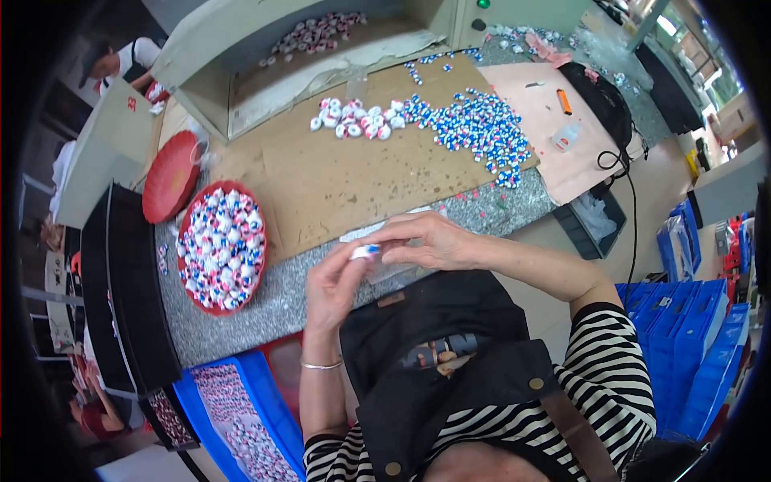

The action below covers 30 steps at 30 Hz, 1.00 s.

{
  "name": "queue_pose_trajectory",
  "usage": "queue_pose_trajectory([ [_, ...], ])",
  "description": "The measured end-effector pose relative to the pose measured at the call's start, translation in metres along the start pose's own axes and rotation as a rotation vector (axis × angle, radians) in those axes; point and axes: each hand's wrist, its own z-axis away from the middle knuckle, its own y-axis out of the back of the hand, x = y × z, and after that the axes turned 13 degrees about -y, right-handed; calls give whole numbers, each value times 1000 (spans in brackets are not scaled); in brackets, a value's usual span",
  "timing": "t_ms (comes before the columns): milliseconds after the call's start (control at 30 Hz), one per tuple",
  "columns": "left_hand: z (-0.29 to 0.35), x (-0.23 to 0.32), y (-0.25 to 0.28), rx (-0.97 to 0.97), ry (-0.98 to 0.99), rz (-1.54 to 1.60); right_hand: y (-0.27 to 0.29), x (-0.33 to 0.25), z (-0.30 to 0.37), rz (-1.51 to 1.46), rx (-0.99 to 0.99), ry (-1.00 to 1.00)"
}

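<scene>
Close to my body, over the bench's near edge, my two hands meet at a small white and blue piece [363, 252]. My left hand [331, 281] pinches its white end between thumb and fingers. From the other side, my right hand [430, 241] closes its fingertips round the blue end. The piece is slightly blurred and partly covered by fingers. Beyond my hands, a cardboard sheet [321, 193] bears a cluster of round white pieces with pink marks [353, 120] and a wide pile of small blue, white and pink pieces [482, 132].
At left, a red bowl [188, 296] is heaped with white, blue and pink assembled pieces, beside another red dish [165, 189]. An orange cutter [564, 102] and a small clear bottle [565, 138] lie at right. Blue crates [683, 337] stand right; a blue tray [261, 386] sits below the bench.
</scene>
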Motion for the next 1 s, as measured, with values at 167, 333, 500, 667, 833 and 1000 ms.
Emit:
queue_pose_trajectory([
  [167,-27,32,97,245,-335,-954,75,64,-27,744,373,101],
  [333,-81,24,79,292,-526,-1205,118,106,-47,998,365,42],
  [500,-161,-52,49,184,-321,-902,108,89,-43,1105,292,160],
  [667,-219,-104,46,87,-272,-1042,108,76,-41,1035,252,149],
  [833,-199,-88,30,133,-126,-591,95,49,-12,784,193,2],
  [1000,-84,-43,-2,159,53,545,92,68,0,732,172,-67],
])
